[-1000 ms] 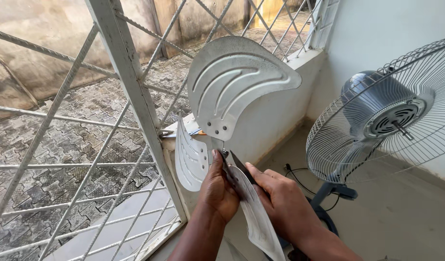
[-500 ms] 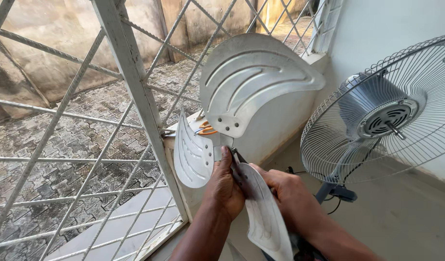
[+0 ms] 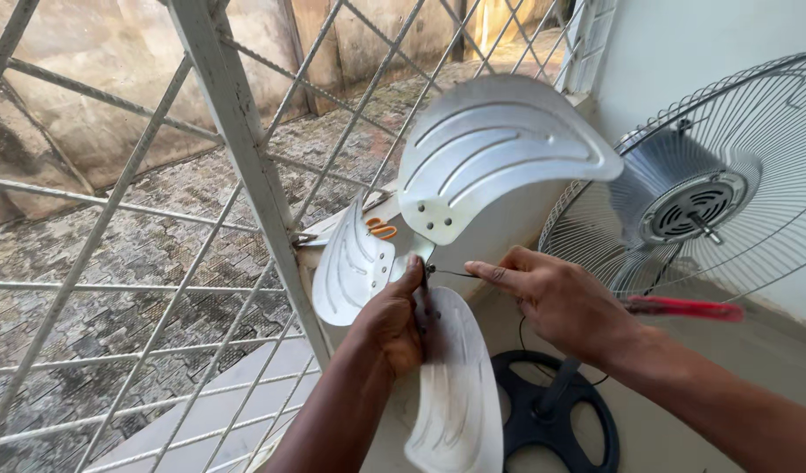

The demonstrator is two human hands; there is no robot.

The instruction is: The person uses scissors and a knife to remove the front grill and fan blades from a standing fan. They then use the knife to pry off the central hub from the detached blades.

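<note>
A white metal window grille (image 3: 236, 201) fills the left of the view, with mossy paving outside and a pale wall behind a standing fan. The fan's wire guard (image 3: 727, 175) and bare motor (image 3: 696, 206) stand to the right of a loose three-blade metal fan blade (image 3: 499, 153), held up in front of the grille. The left hand (image 3: 390, 320) has its fingers clamped around the blade's hub. The right hand (image 3: 561, 298) pinches a thin dark piece beside the hub; a red-handled tool (image 3: 683, 307) juts out behind that wrist, how it is held hidden. A slack left grip could probably let the blade swing into the grille. The thin edges may nick a finger. The small piece could drop onto the fan's black base (image 3: 552, 412).
</note>
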